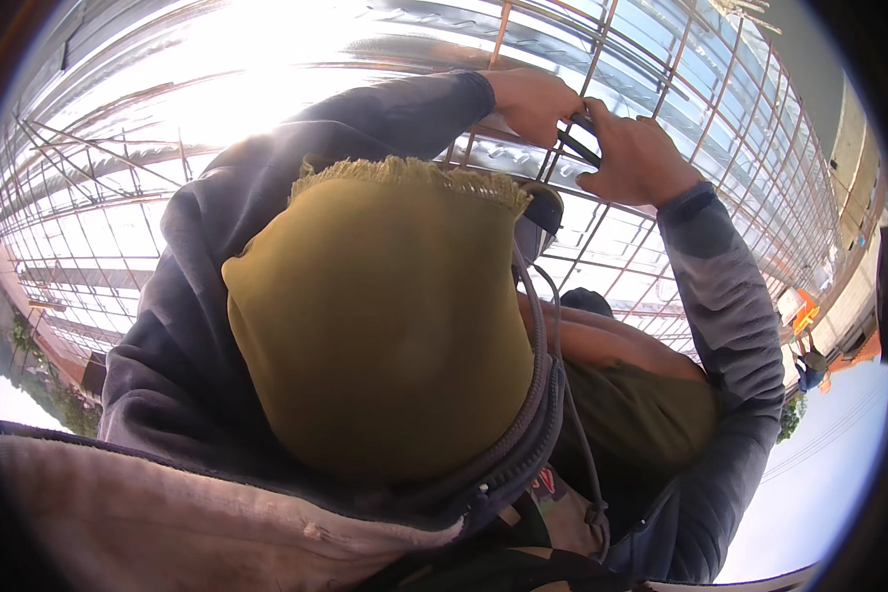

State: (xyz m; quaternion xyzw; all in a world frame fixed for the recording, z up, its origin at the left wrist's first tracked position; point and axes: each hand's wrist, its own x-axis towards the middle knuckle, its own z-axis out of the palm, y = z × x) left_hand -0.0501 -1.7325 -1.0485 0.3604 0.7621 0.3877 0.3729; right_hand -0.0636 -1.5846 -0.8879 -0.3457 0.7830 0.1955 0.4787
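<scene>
We note an olive cloth (385, 326) nearest, on the near side of the rebar grid (669, 74). Against the grid, we find the left hand (538, 104) with fingers curled, though we cannot tell what they grip, and, just beside it, the right hand (639, 158), fingers partly closed around a dark tool (579, 150) lying between both hands at the grid; beyond the grid, we record bright metal sheets (617, 94).
</scene>
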